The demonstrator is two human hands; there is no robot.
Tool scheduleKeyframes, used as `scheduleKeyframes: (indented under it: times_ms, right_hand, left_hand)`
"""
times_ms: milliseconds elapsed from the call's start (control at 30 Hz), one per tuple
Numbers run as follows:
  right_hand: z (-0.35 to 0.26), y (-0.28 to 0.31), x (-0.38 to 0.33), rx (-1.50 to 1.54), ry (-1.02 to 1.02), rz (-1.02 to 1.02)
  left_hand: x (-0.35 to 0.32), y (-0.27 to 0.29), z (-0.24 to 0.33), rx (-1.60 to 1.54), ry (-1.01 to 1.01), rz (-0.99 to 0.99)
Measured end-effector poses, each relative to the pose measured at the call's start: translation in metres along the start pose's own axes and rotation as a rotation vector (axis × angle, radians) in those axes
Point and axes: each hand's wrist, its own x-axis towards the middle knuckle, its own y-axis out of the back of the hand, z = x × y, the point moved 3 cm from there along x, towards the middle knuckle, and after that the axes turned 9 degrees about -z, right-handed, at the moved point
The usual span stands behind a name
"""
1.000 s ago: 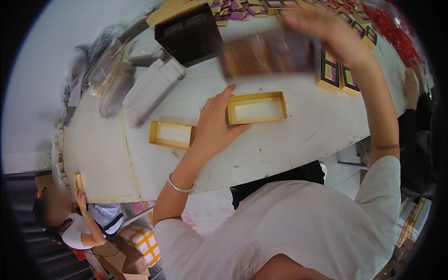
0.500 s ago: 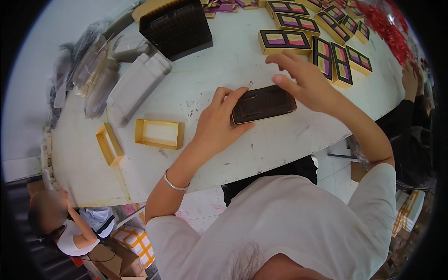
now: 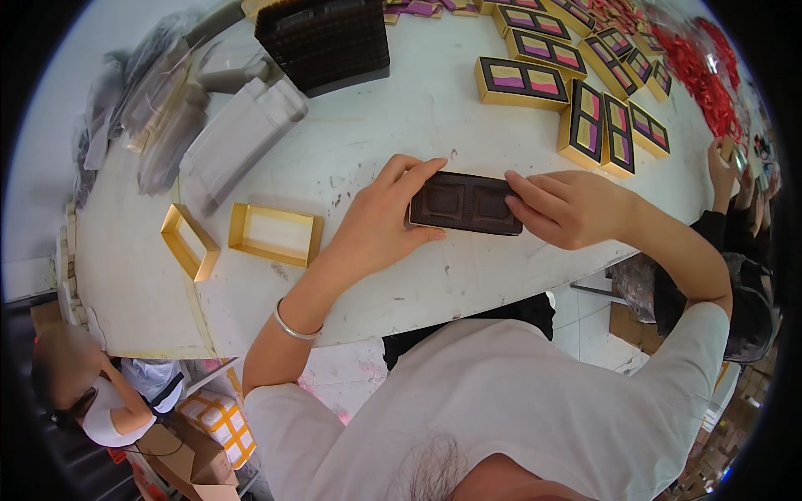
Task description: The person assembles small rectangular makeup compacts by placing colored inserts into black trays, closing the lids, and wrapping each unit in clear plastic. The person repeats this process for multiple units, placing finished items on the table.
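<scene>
A dark brown plastic tray with two recessed compartments lies in a shallow box in front of me; only a thin light strip of the box's edge shows. My left hand is closed around its left end, thumb on the near side and fingers on the far side. At the right end, my right hand has its fingers bent and pressed together on the tray's edge. Left of my left hand lie an open gold box frame and a narrower gold frame on its side.
A tall stack of dark brown trays stands at the far left, beside clear plastic packs. Several filled gold boxes stand far right, near red shredded filler. A person is at lower left; another person's hand is at right.
My right hand has come down from above the box onto the tray's right end, and its fingers have closed. The tray has turned slightly. My view has shifted a little.
</scene>
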Motion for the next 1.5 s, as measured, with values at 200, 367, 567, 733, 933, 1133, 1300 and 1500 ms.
scheduleKeyframes:
  times_ms: [200,367,567,733,933,1133,1300,1500]
  right_hand:
    - [0.018,-0.002,0.021,0.553,-0.154,-0.242]
    - [-0.006,0.000,0.032,0.359,-0.149,-0.312]
    - [0.047,0.010,0.064,1.031,-0.596,-0.310]
    - [0.134,0.010,0.128,0.078,-0.454,0.486]
    - [0.164,0.010,0.163,0.145,-0.447,0.420]
    - [0.165,0.018,0.161,0.442,-0.383,0.488]
    - [0.161,0.054,0.134,0.714,-0.760,0.847]
    - [0.133,0.034,0.019,1.334,-1.022,0.357]
  left_hand:
    - [-0.003,-0.001,-0.002,-0.055,0.043,0.026]
    - [-0.005,-0.004,0.002,0.224,0.002,0.065]
    - [-0.035,0.017,0.017,0.525,-0.067,0.223]
    - [-0.111,0.086,-0.007,0.621,0.228,0.153]
    - [-0.117,0.085,-0.035,0.758,0.348,0.136]
    - [-0.074,0.085,-0.010,0.644,0.267,0.284]
    - [0.002,0.061,0.007,0.495,0.099,0.308]
    - [0.044,0.046,-0.037,0.364,-0.173,0.222]
